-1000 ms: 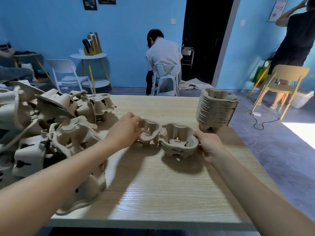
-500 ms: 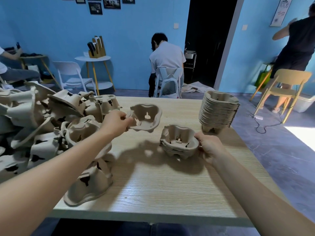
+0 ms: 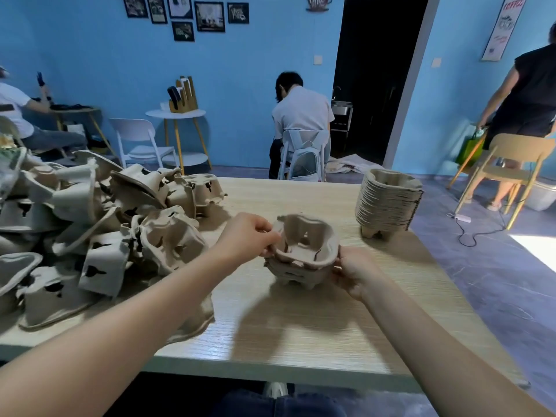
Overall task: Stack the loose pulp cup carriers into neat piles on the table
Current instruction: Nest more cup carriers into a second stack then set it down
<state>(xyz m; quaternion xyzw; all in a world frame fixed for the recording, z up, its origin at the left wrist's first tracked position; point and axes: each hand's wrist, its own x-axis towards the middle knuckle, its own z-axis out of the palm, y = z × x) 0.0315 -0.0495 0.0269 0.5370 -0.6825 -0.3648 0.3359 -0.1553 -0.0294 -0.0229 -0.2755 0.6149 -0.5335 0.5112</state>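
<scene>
A small pile of pulp cup carriers point(image 3: 296, 270) stands in the middle of the wooden table point(image 3: 301, 326). On top of it sits a tilted top carrier point(image 3: 307, 246), not fully nested. My left hand point(image 3: 246, 234) pinches the left rim of that top carrier. My right hand point(image 3: 353, 270) grips the right side of the pile. A heap of loose carriers point(image 3: 99, 233) covers the table's left part. A tall neat stack of carriers point(image 3: 388, 201) stands at the far right corner.
One loose carrier point(image 3: 192, 320) lies under my left forearm near the front edge. Beyond the table a person sits on a white chair point(image 3: 304, 158). Another person stands by a tan chair point(image 3: 508, 170) on the right. A cable point(image 3: 475, 233) runs on the floor.
My left hand lifted a loose carrier off the table, carried it right and set it on the small pile. My right hand stayed on the pile's right side.
</scene>
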